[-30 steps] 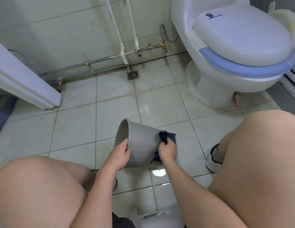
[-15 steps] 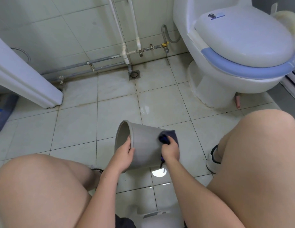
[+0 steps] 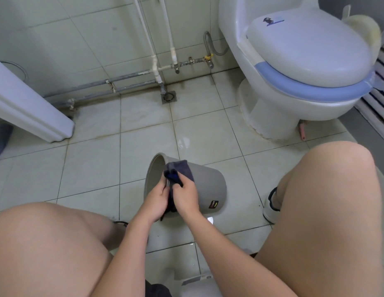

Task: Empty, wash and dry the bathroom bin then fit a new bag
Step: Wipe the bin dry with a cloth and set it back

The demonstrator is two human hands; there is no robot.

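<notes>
Bin (image 3: 205, 185): smooth grey plastic with a matt finish, bearing a small dark label near its base. Cloth (image 3: 178, 174): soft dark blue-grey fabric, folded over the rim. Floor (image 3: 96, 168): glazed pale tiles, glossy where wet, with stained grout. Toilet (image 3: 272, 99): glossy white ceramic with a smooth plastic lid and blue seat. Pipes (image 3: 131, 74): dull metal, partly corroded.

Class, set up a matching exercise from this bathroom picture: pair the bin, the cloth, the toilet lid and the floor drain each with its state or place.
Things:
1. bin
2. cloth
3. toilet lid
4. floor drain

States or places:
A. closed
B. draped over a rim
C. at the foot of the wall pipes
D. tipped on its side

Pairs: 1-D, 2-B, 3-A, 4-C
</notes>
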